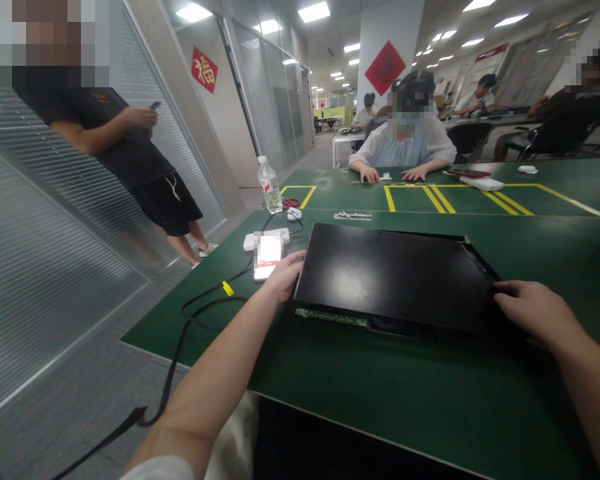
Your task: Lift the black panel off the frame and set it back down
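Observation:
A flat black display panel (390,280) is held a little tilted over the green table, glossy face up, with a ceiling light reflected in it. Along its near edge a narrow green circuit board (330,317) sticks out. My left hand (286,275) grips the panel's left edge, its fingertips partly hidden. At the right edge, my right hand (533,303) pinches the panel between thumb and fingers. Whether the panel's underside touches the table, I cannot tell.
Left of the panel lie a lit phone (269,257), a white power strip (253,240) and a black cable (180,333). A water bottle (270,187) and red scissors (291,203) stand behind. Across the table (330,393) sits a co-worker (405,143); another person (115,140) stands left.

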Tool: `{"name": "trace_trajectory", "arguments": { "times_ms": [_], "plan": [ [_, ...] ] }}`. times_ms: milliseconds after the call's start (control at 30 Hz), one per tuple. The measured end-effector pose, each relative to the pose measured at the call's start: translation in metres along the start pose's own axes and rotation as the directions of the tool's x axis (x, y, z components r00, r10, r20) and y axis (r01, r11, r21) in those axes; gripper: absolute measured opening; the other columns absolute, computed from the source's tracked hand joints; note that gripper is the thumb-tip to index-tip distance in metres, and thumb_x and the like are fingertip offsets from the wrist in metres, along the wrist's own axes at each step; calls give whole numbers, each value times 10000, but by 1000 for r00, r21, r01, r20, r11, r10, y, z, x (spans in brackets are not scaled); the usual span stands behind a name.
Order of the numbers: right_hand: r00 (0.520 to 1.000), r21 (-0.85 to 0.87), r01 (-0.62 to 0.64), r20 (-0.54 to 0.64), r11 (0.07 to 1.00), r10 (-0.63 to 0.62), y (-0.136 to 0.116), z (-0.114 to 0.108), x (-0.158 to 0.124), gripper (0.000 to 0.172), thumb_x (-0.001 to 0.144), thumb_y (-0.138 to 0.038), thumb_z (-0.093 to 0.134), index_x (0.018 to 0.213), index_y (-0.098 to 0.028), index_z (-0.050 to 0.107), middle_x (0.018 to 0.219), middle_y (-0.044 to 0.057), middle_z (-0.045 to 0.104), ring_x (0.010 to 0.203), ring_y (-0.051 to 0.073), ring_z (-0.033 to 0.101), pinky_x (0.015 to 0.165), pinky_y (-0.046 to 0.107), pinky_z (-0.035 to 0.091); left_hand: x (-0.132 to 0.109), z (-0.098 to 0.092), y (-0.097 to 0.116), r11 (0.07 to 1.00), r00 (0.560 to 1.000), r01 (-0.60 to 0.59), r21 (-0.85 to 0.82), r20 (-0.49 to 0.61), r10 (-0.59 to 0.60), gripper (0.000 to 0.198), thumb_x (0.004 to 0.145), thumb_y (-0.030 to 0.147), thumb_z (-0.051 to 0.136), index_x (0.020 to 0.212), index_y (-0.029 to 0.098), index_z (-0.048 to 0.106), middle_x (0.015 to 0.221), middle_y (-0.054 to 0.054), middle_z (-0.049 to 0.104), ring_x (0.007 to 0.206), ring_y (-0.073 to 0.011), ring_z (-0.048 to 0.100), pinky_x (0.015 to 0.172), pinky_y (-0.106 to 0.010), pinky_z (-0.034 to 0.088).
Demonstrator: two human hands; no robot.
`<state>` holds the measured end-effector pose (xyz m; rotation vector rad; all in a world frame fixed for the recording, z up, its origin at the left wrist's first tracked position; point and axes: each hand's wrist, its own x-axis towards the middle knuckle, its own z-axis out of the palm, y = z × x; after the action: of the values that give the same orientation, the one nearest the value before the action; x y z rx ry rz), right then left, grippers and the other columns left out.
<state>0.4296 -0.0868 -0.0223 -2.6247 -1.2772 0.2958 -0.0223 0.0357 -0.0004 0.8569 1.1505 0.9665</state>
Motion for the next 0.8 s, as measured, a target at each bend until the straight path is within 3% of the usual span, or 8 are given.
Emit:
{"name": "trace_trajectory", "arguments": {
  "times_ms": [167,433,567,700,800],
  "plan": [
    [999,-41,28,-44,999,-30,5,6,7,502,834,-341,540,1209,-144,811,1181,185,774,1030,343,739,726,384,587,2,-1,-1,999,999,-46,21,14,45,613,771,200,918,1346,156,712,838,-81,811,656,-224,766,575,-280,591],
    [996,-2,41,-85,999,-42,10,9,10,456,787,-347,573,1127,-184,830,1035,165,794,882,330,750,622,379,562,4,-5,-4,991,992,-124,56,37,122,496,766,268,924,1232,189,774,986,-94,831,860,-256,790,692,-300,604],
    [997,0,34,-72,999,-33,10,9,10,477,797,-347,555,1148,-167,823,1101,182,788,923,336,748,641,383,568,2,-4,-2,976,976,-213,44,55,211,395,744,285,939,1101,175,812,1042,-93,832,945,-250,783,779,-296,602],
    [993,-12,64,-103,998,-65,12,12,13,453,779,-355,571,1109,-181,829,1101,171,789,951,332,748,656,372,567,1,-3,0,976,973,-217,-4,78,216,419,744,281,919,1132,163,815,1015,-95,836,943,-268,788,796,-322,609],
    [990,-5,71,-120,997,-71,15,15,16,432,760,-352,595,1085,-193,831,1063,162,792,907,317,750,629,360,552,2,0,0,971,971,-213,-105,89,223,403,779,299,871,1148,149,816,1045,-106,837,1030,-295,783,896,-366,615]
  ]
}}
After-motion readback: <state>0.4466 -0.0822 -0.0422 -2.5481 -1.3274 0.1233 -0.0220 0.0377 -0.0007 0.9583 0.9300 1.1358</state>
